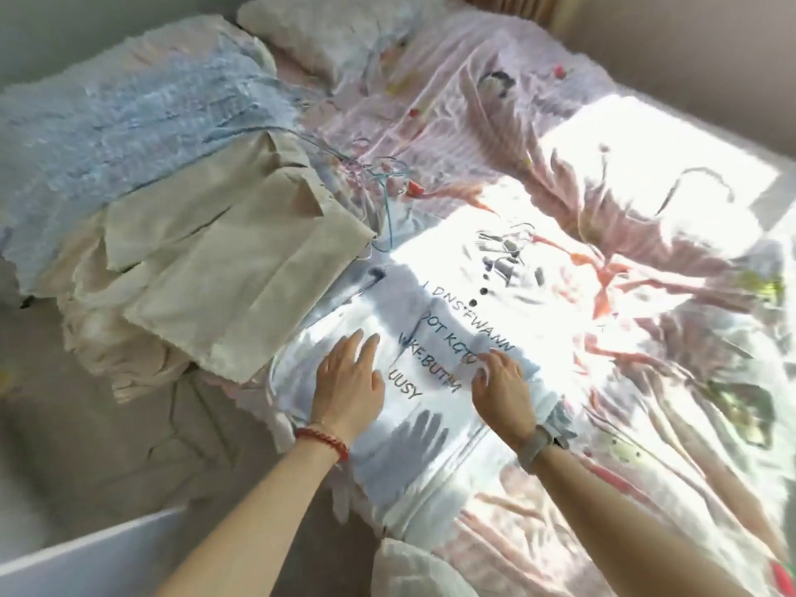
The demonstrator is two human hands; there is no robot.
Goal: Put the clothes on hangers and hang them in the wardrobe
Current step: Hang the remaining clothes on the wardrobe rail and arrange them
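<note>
Both hands flat w/ fingers spread, left hand (348, 372) & right hand (502, 386) pressing the white printed tee (435, 338) near the bed's (646, 445) front-left edge, prob thin, floppy & light, so imo grab at the shoulders, wire hangers (383, 183) near the middle.

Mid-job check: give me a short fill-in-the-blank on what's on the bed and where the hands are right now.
1. Both hands rest flat on the white T-shirt with dark printed lettering, which lies spread on the ____.
2. The left hand has a ____ beaded bracelet at its wrist.
3. The beige folded garment lies to the ____ of the T-shirt.
4. The thin wire hangers lie on the bed beyond the T-shirt, held by ____ hand; the right hand is on the shirt.

Missing words: bed; red; left; neither
</note>
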